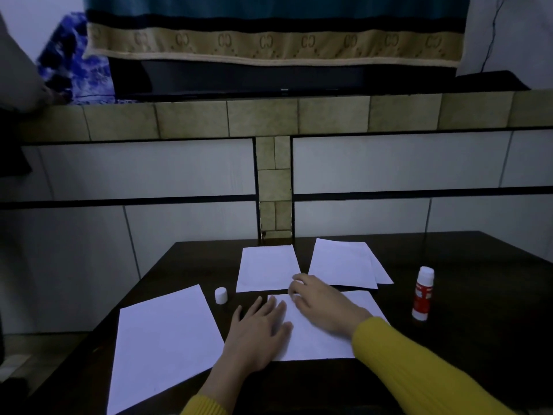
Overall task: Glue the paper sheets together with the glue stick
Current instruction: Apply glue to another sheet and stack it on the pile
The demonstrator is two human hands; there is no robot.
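Several white paper sheets lie on a dark table [466, 348]. My left hand [257, 333] lies flat, fingers straight, on the left edge of the near middle sheet [317, 339]. My right hand [323, 304] rests on that same sheet's top edge, fingers slightly bent near the corner of the far middle sheet [266, 271]. A large sheet [161, 345] lies at the near left. A stack of two sheets [344, 262] lies at the far right. The red-and-white glue stick [422, 293] stands upright at the right, uncapped. Its white cap [220, 295] stands left of my hands.
Behind the table rises a wall of white panels [134, 169] with a tan tiled ledge [269, 115]. A dark flat screen [269, 79] draped with a patterned cloth [269, 40] stands on the ledge. Blue fabric [74, 61] lies at the far left.
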